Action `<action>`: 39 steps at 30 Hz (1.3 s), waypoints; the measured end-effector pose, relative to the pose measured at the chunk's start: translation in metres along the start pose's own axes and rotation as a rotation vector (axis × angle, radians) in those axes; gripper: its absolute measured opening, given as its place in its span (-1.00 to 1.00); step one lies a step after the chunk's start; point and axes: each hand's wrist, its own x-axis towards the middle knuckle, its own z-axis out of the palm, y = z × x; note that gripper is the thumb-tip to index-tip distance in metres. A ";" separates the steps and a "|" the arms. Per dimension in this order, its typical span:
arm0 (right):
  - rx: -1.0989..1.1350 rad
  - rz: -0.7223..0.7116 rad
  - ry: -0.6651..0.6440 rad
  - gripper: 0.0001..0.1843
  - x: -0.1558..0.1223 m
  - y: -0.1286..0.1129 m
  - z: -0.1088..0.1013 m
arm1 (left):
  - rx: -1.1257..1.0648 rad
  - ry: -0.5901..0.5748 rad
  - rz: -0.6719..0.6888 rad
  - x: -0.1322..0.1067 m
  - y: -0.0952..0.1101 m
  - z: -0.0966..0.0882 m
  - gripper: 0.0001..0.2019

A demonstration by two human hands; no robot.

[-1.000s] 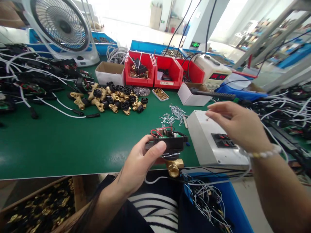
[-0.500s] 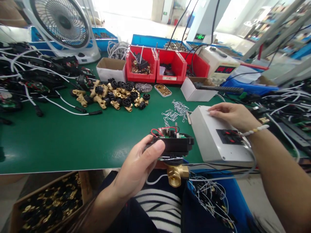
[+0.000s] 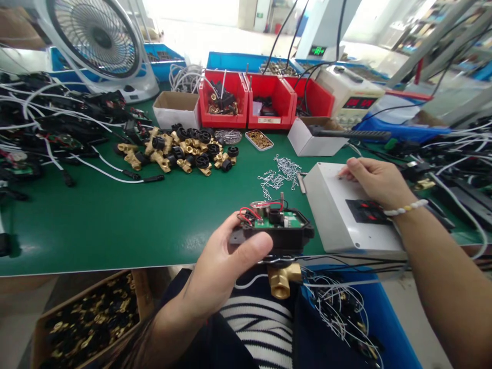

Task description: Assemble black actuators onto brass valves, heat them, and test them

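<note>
My left hand (image 3: pixel 226 261) grips a black valve actuator unit (image 3: pixel 274 228) with an exposed green circuit board, red and black wires and a brass fitting (image 3: pixel 282 279) underneath. It holds the unit over the near edge of the green table (image 3: pixel 115 225). My right hand (image 3: pixel 374 179) rests on top of a grey-white box (image 3: pixel 346 215) that has black and red terminals, its fingers curled and pressed on the lid's far part. Whether anything is pinched in them is hidden.
A pile of brass and black valve parts (image 3: pixel 180 151) and loose metal clips (image 3: pixel 279 171) lie mid-table. Red bins (image 3: pixel 269 102), cardboard boxes, a fan (image 3: pixel 98 41) and a meter (image 3: pixel 351 97) stand behind. Wired units crowd both sides. A box of parts (image 3: pixel 88 320) and a blue bin (image 3: pixel 346 318) sit below.
My right hand came down from above the grey-white box and settled on its lid. The left hand tilted the actuator unit so its circuit board faces up more.
</note>
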 end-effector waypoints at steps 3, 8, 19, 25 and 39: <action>0.024 -0.004 -0.013 -0.69 -0.002 -0.004 -0.001 | 0.114 0.016 0.005 -0.003 0.004 0.000 -0.42; 0.035 -0.001 -0.015 -0.69 -0.003 -0.006 -0.001 | 0.213 0.049 0.014 -0.008 0.007 0.004 -0.41; 0.017 0.008 -0.014 -0.70 -0.003 -0.007 -0.002 | 0.193 0.011 0.026 -0.011 0.005 0.004 -0.42; 0.011 0.009 -0.016 -0.72 -0.002 -0.004 -0.001 | 0.202 0.017 0.037 -0.011 0.004 0.006 -0.42; -0.046 0.022 0.000 -0.83 -0.007 -0.015 -0.003 | 0.272 0.058 0.063 -0.010 0.000 0.006 -0.34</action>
